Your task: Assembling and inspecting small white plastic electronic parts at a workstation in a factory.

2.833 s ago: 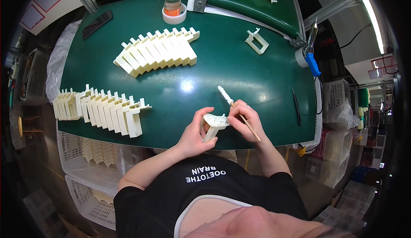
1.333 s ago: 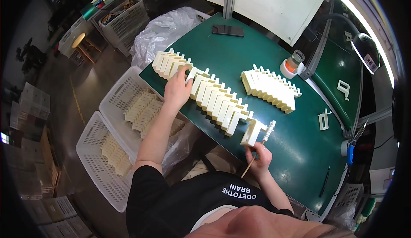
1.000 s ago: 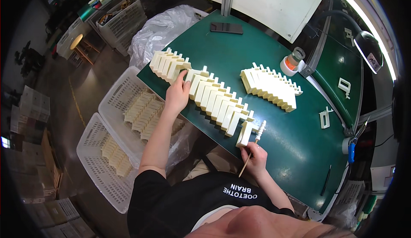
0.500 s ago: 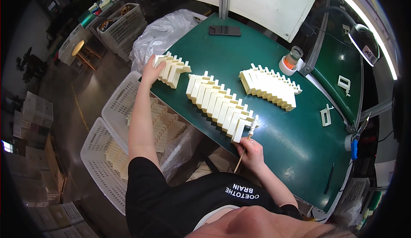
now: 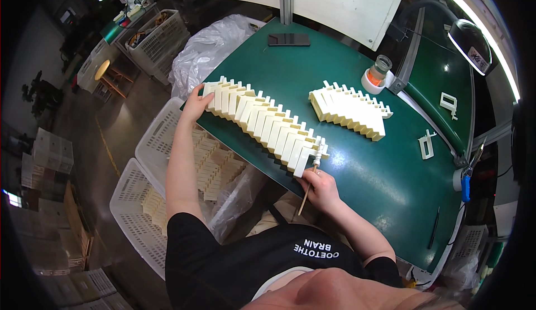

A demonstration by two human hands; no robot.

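A long slanting row of cream plastic frames (image 5: 268, 126), overlapping one another with small tabs along the far side, lies on the green table. My left hand (image 5: 196, 103) grips the far-left end of the row, thumb on the near face. At the row's near-right end, my right hand (image 5: 322, 189) holds a thin wooden stick (image 5: 305, 199) whose upper end is white and lumpy. The fingers of that hand also touch the last frame. Further right lies a second cream stack of frames (image 5: 349, 112), which neither hand touches.
A black phone (image 5: 288, 40) and a glass jar (image 5: 381, 67) in a white holder stand toward the back. Two single frames (image 5: 426, 145) lie at the right, with a black pen-like tool (image 5: 434, 227). White crates (image 5: 131, 190) of similar parts stand left, below the table edge.
My left hand has pushed the short group of frames up against the longer row, closing the gap. The right hand has shifted slightly left and up, still with the stick.
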